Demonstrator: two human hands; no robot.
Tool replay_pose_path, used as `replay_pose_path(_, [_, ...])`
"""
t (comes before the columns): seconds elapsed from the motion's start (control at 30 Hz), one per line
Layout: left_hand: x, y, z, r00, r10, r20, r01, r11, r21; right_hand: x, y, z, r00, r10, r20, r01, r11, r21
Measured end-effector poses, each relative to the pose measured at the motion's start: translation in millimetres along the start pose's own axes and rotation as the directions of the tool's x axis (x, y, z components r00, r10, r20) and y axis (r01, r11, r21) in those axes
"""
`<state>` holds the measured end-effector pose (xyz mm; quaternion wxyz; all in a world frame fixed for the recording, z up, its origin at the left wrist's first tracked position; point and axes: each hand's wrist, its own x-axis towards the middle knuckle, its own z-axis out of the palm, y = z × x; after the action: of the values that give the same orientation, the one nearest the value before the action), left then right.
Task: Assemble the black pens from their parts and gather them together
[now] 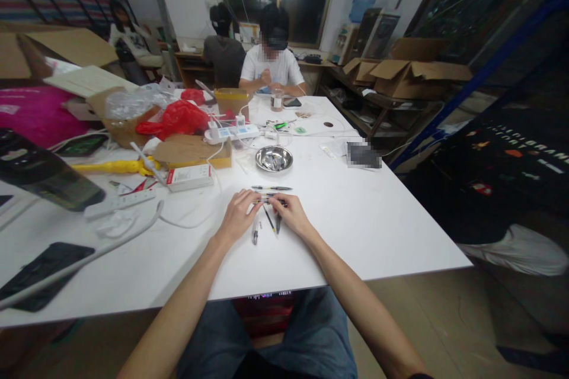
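Both my hands rest on the white table [377,219] in front of me, fingertips meeting over a small group of pens. My left hand [239,212] curls its fingers onto a pen part at the middle. My right hand [288,213] pinches the same spot from the right. Loose pen pieces [265,222] lie just below my fingers, one clear-barrelled pen [255,232] at the left. One whole dark pen [272,188] lies just beyond my hands. What exactly my fingertips grip is too small to see.
A metal bowl [274,158] with small parts stands beyond the pens. A power strip [231,132], a red bag [176,118], cardboard boxes [193,151] and cables crowd the left. A phone [42,272] lies near left. Two people sit at the far end.
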<state>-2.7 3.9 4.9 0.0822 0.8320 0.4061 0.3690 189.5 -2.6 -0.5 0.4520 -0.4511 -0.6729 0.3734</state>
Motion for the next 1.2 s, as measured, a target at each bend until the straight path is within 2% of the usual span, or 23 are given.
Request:
replay_pose_path(0.13, [1.4,2.9,-0.3,1.0,0.015,-0.014,-0.015,1.0,0.004,-1.8,-2.7,0.2,0.999,-0.023,-0.043,0.02,0.996,-0.087])
replay_pose_path(0.37, [1.6,4.7,-1.3,0.995,-0.008,-0.101,0.009,1.0,0.013,-2.1,-8.9,2.0,0.997,-0.08,-0.018,0.08,0.997,-0.02])
replay_pose_path(0.57, [3.4,8.1,-5.5,0.995,-0.026,-0.098,0.028,0.999,0.022,-0.7,-8.5,1.0,0.984,-0.126,-0.129,0.112,0.988,-0.109])
replay_pose_path(0.7, [4.5,3.4,-9.4,0.991,-0.103,-0.086,0.104,0.994,0.01,-1.2,-7.9,0.2,0.968,-0.165,-0.188,0.143,0.982,-0.123])
replay_pose_path(0.87, [1.9,-5.1,-7.1,0.991,-0.118,-0.068,0.119,0.993,0.012,-2.7,-8.3,-0.6,0.971,-0.163,-0.175,0.135,0.978,-0.161])
replay_pose_path(1.2, [1.7,-8.2,0.1,0.987,-0.062,-0.149,0.064,0.998,0.006,-1.2,-2.8,-7.3,0.967,-0.194,-0.166,0.146,0.954,-0.263])
